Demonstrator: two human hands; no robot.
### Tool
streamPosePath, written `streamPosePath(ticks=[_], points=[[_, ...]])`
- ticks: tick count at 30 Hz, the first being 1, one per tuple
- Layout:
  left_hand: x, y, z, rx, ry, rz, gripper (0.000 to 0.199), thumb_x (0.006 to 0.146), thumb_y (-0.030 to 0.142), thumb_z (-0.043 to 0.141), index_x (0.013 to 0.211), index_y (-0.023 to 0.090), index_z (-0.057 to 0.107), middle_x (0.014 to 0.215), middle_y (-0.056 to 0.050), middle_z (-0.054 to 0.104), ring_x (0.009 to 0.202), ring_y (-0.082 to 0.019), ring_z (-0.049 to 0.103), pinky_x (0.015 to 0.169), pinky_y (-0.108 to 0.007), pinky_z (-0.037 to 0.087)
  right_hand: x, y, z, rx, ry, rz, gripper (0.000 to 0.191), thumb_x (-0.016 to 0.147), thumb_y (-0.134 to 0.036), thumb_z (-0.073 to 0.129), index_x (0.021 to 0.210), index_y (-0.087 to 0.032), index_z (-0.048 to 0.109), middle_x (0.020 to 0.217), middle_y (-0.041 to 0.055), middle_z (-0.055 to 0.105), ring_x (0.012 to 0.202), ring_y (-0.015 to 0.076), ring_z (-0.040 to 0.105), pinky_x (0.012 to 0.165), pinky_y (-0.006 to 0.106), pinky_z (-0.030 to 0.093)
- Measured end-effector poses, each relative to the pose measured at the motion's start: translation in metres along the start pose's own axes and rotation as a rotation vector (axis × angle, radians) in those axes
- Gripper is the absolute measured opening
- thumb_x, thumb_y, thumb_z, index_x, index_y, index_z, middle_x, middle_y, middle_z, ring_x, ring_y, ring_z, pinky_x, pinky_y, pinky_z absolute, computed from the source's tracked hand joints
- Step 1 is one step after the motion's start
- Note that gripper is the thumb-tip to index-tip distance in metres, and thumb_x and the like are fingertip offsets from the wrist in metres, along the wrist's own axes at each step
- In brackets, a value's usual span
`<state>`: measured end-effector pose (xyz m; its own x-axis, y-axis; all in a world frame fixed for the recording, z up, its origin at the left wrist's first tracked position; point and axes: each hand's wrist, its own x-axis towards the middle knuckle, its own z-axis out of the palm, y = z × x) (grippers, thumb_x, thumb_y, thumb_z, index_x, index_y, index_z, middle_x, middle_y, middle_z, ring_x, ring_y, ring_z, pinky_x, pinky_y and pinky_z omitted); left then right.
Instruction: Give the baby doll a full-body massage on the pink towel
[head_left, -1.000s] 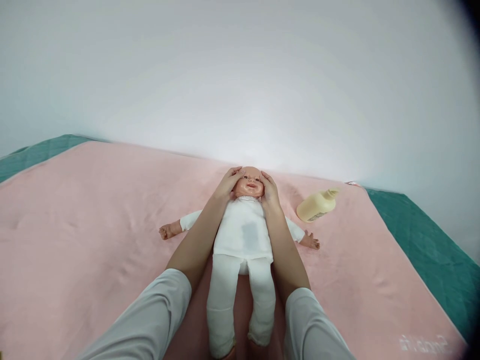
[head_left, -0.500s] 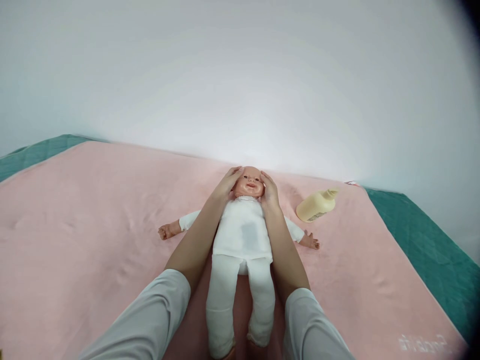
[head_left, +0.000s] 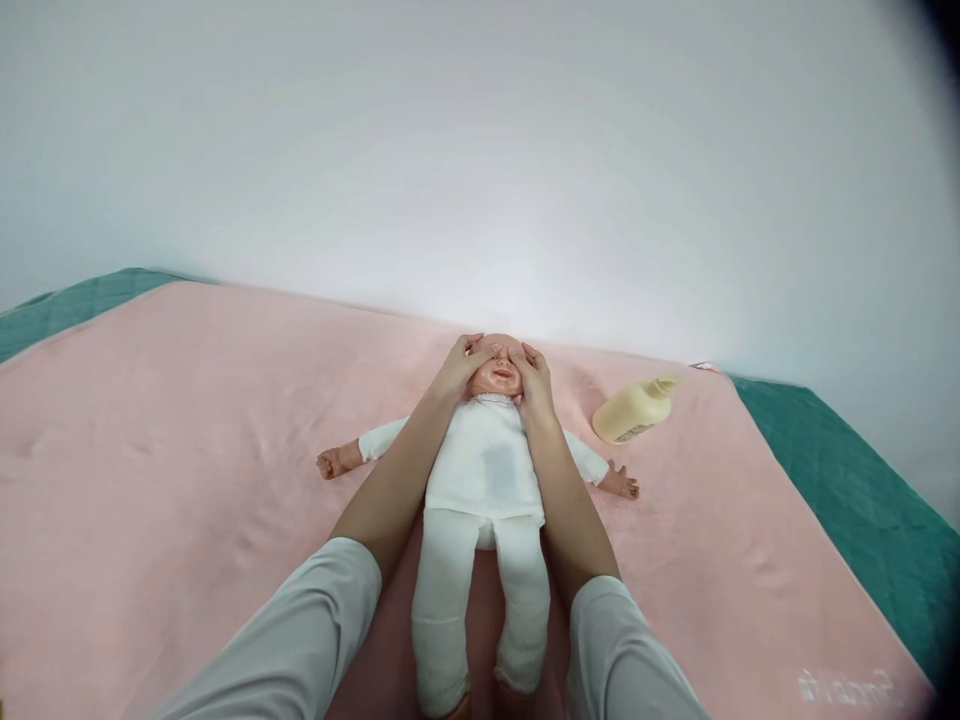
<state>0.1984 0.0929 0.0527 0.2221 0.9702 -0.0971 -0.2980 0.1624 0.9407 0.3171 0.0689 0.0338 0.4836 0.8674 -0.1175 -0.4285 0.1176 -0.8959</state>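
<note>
Pinkish, shiny plastic, by its look, lies under both thumbs (head_left: 487, 355): they rest over the eyes of the doll's head (head_left: 498, 383), set apart from the other fingers (head_left: 463, 345), which curve round its sides, left hand (head_left: 453, 372) and right hand (head_left: 537, 386) cupped opposite each other. Some fingertips are hidden, and how hard they press cannot be told. Uneven pressure could roll the head sideways; thumbs bearing down too hard might scuff the eyes; a pull toward the wrists could drag the loose body along.

Below the fingers, between the forearms (head_left: 390, 480), the doll (head_left: 480, 450) lies on its back in a white top and trousers, a greyish rectangle on the chest, arms spread beyond each forearm, legs slightly apart.

Near the right fingers, out to their right, a pale yellow pump bottle (head_left: 632, 413) stands on the pink sheet (head_left: 187, 470); an outward sweep of that hand could topple it. Farthest out, green fabric (head_left: 847, 450) edges the sheet.
</note>
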Motion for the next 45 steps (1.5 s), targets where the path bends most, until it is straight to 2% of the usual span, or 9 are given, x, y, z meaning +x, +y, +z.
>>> streamPosePath(ticks=[8, 16, 21, 27, 30, 33, 35, 40, 45], points=[[0.007, -0.009, -0.004, 0.037, 0.016, 0.049, 0.041, 0.078, 0.029, 0.072, 0.113, 0.018, 0.054, 0.124, -0.013, 0.055, 0.108, -0.022, 0.062, 0.089, -0.032, 0.053, 0.004, 0.002, -0.001, 0.030, 0.019, 0.016, 0.037, 0.069, -0.025, 0.073, 0.102, -0.021, 0.059, 0.101, 0.0009, 0.066, 0.088, 0.0140, 0.066, 0.079, 0.028, 0.057], [0.008, -0.006, -0.003, -0.098, -0.003, -0.006, 0.036, 0.079, 0.028, 0.070, 0.110, 0.018, 0.056, 0.113, -0.010, 0.063, 0.102, -0.020, 0.064, 0.090, -0.033, 0.052, 0.009, 0.001, -0.003, 0.132, -0.004, 0.082, 0.028, 0.071, -0.021, 0.070, 0.098, -0.021, 0.062, 0.090, -0.0006, 0.069, 0.084, 0.0156, 0.067, 0.085, 0.034, 0.057], [0.007, -0.004, -0.004, -0.125, 0.001, -0.035, 0.030, 0.082, 0.025, 0.066, 0.110, 0.019, 0.058, 0.109, -0.008, 0.065, 0.101, -0.021, 0.064, 0.089, -0.034, 0.052, 0.013, 0.001, -0.003, 0.146, 0.042, 0.124, 0.024, 0.072, -0.016, 0.066, 0.096, -0.020, 0.064, 0.084, -0.0006, 0.070, 0.082, 0.0173, 0.068, 0.083, 0.037, 0.058], [0.003, 0.003, -0.002, -0.136, 0.021, -0.073, 0.024, 0.085, 0.020, 0.062, 0.108, 0.019, 0.060, 0.105, -0.007, 0.067, 0.098, -0.019, 0.065, 0.089, -0.032, 0.052, 0.016, 0.005, -0.004, 0.197, 0.028, 0.101, 0.021, 0.073, -0.023, 0.066, 0.094, -0.019, 0.065, 0.087, 0.0006, 0.072, 0.084, 0.0182, 0.069, 0.084, 0.038, 0.058], [0.001, 0.004, -0.001, -0.156, 0.019, -0.046, 0.017, 0.087, 0.027, 0.063, 0.101, 0.018, 0.061, 0.099, -0.007, 0.067, 0.094, -0.019, 0.066, 0.088, -0.033, 0.053, 0.017, 0.008, -0.005, 0.198, 0.010, 0.101, 0.026, 0.072, -0.028, 0.070, 0.096, -0.020, 0.064, 0.087, -0.0002, 0.072, 0.085, 0.0188, 0.069, 0.083, 0.038, 0.059], [0.001, 0.000, 0.000, -0.176, -0.010, -0.001, 0.023, 0.087, 0.037, 0.066, 0.094, 0.016, 0.060, 0.098, -0.008, 0.067, 0.092, -0.021, 0.066, 0.086, -0.035, 0.054, 0.014, 0.008, -0.004, 0.169, 0.000, 0.069, 0.029, 0.070, -0.030, 0.074, 0.095, -0.020, 0.063, 0.087, -0.0006, 0.071, 0.085, 0.0179, 0.069, 0.082, 0.035, 0.059], [0.003, -0.003, -0.001, -0.163, -0.002, 0.008, 0.028, 0.084, 0.039, 0.070, 0.098, 0.016, 0.060, 0.103, -0.009, 0.066, 0.094, -0.021, 0.066, 0.087, -0.036, 0.054, 0.010, 0.006, -0.003, 0.135, -0.014, 0.035, 0.032, 0.068, -0.031, 0.076, 0.096, -0.020, 0.063, 0.090, -0.0002, 0.070, 0.085, 0.0170, 0.068, 0.082, 0.033, 0.058], [0.011, -0.011, -0.004, -0.040, 0.042, 0.053, 0.041, 0.077, 0.035, 0.077, 0.108, 0.017, 0.058, 0.116, -0.012, 0.062, 0.105, -0.022, 0.064, 0.092, -0.034, 0.052, 0.004, 0.001, -0.002, 0.007, -0.024, 0.009, 0.043, 0.068, -0.036, 0.078, 0.104, -0.021, 0.061, 0.103, 0.0025, 0.068, 0.093, 0.0172, 0.067, 0.085, 0.033, 0.057], [0.013, -0.012, -0.005, -0.015, 0.056, 0.029, 0.038, 0.078, 0.029, 0.075, 0.109, 0.017, 0.057, 0.118, -0.012, 0.061, 0.107, -0.022, 0.063, 0.092, -0.034, 0.051, 0.005, 0.003, -0.002, -0.016, -0.009, -0.011, 0.041, 0.068, -0.033, 0.075, 0.103, -0.021, 0.059, 0.105, 0.0027, 0.066, 0.095, 0.0166, 0.066, 0.087, 0.033, 0.056]])
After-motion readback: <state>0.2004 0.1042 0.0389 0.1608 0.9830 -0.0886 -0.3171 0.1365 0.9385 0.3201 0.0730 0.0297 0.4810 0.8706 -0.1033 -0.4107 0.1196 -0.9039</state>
